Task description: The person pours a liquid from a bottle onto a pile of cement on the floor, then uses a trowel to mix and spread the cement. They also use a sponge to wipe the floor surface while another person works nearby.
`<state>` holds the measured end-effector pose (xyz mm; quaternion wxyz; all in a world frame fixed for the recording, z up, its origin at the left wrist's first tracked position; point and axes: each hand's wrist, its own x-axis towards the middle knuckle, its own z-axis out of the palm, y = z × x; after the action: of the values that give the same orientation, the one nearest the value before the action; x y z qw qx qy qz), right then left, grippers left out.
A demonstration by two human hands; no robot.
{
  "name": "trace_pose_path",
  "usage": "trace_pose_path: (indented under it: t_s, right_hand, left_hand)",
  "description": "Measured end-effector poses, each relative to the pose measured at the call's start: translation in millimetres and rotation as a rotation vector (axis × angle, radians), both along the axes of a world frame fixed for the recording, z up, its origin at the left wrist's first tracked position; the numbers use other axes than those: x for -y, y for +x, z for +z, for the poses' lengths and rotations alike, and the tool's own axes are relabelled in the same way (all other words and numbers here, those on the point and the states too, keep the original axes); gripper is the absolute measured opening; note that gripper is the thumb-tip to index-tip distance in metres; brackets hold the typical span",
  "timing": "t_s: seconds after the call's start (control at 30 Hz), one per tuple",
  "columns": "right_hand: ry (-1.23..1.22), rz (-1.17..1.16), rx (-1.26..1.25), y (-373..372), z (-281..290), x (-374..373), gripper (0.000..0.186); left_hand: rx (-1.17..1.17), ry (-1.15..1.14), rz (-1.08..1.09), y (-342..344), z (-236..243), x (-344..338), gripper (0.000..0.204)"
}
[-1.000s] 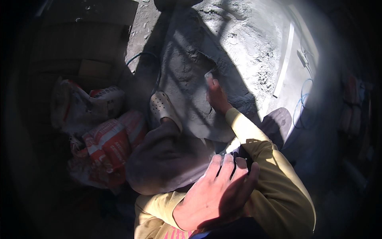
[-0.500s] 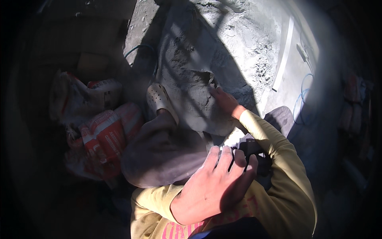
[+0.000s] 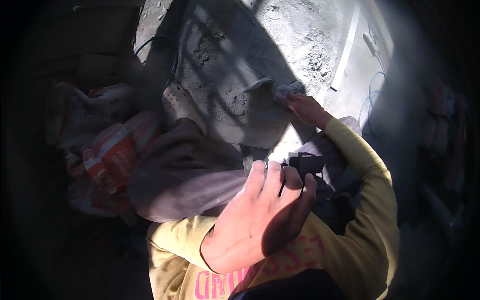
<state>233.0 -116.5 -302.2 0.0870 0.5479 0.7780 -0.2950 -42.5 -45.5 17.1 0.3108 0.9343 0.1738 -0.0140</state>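
My left hand [image 3: 255, 220] is in front of my torso at the lower middle, back upward, fingers loosely bent and somewhat apart; what lies beneath its palm is hidden. Just beyond its fingertips is a black object [image 3: 305, 162] I cannot make out. My right hand [image 3: 305, 107] reaches out to the grey, powder-covered surface [image 3: 215, 60], fingers closed at a small grey item [image 3: 281, 96] too unclear to name, beside a thin curved grey edge [image 3: 260, 85]. My bent left leg [image 3: 175, 180] ends in a beige perforated clog [image 3: 177, 100] on the left of that surface.
Red-and-white sacks [image 3: 110, 155] lie piled at the left, near a whitish crumpled bag [image 3: 85, 115]. A blue hose [image 3: 155, 38] runs behind the clog. At the right are a long pale strip [image 3: 345, 47] and loops of blue cord [image 3: 372, 95].
My right hand has moved rightward relative to the clog and powdery surface. The whole view has shifted, with the floor and sacks sitting further left. My left hand keeps much the same pose.
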Motion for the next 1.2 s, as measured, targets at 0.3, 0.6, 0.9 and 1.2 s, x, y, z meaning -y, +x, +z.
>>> trace_pose_path:
  t_s: [0.3,0.6,0.9,1.2]
  right_hand:
    - [0.017,0.118,0.143,51.5,-4.8,34.1,0.074]
    - [-0.064,-0.300,0.008,56.1,48.5,33.4,0.052]
    - [-0.078,-0.365,-0.026,2.5,35.4,55.0,0.050]
    - [-0.148,-0.742,0.048,36.2,22.7,23.6,0.042]
  left_hand:
    - [-0.032,0.087,-0.067,8.4,-1.7,5.8,0.054]
    - [-0.013,0.076,-0.121,11.7,-2.0,-2.3,0.055]
    - [0.125,0.109,-0.146,18.7,-14.0,-19.3,0.061]
    - [0.040,-0.008,-0.179,17.5,-9.8,-25.9,0.048]
